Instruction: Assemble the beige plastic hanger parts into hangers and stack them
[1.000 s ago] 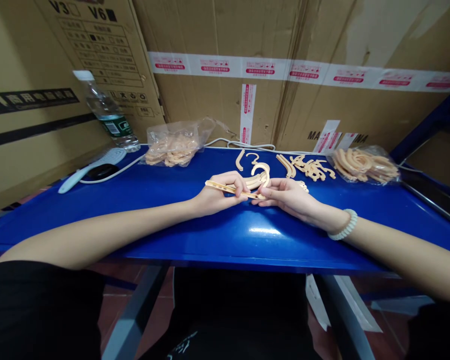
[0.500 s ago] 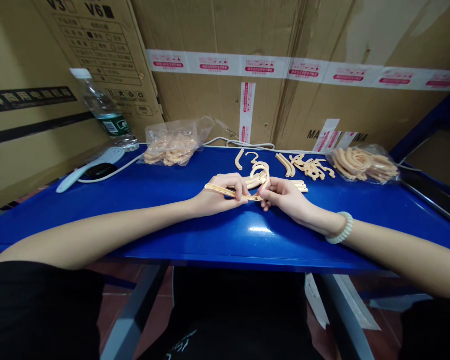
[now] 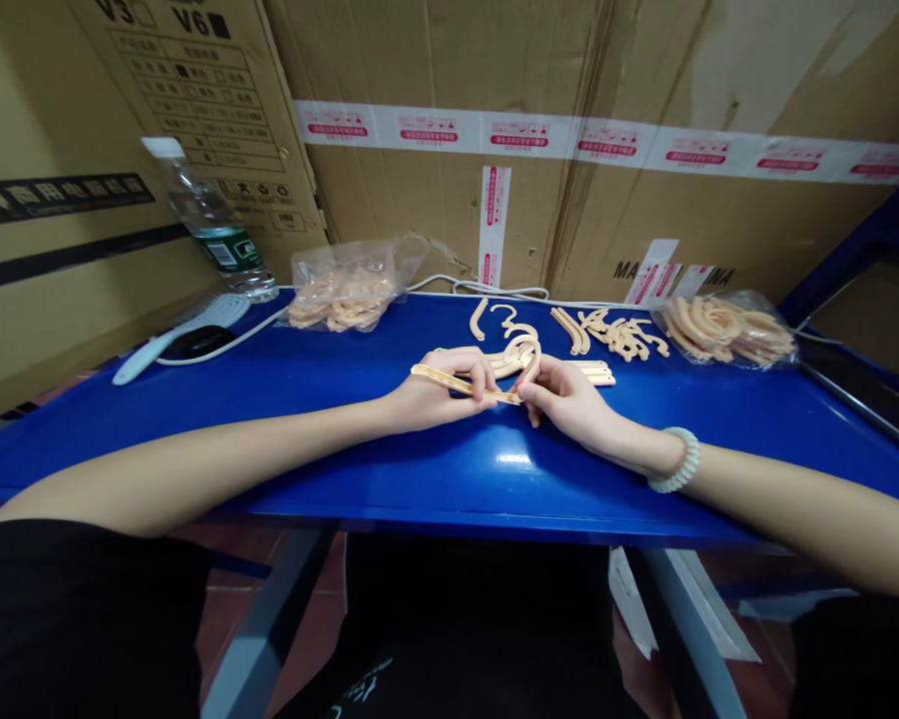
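Note:
A long beige plastic strip lies across both of my hands above the blue table. My left hand pinches its left half with closed fingers. My right hand is closed on its right end, where a curved beige hook piece rises between the fingertips. A white bead bracelet is on my right wrist. Loose curved and straight beige parts lie just behind my hands.
Two clear bags of beige parts sit at the back, one left and one right. A water bottle, a white handheld device and a white cable are at the back left. Cardboard boxes wall the rear.
My right hand has turned and closed tighter on the strip's end, drawing slightly left toward my left hand. The left hand has stayed put.

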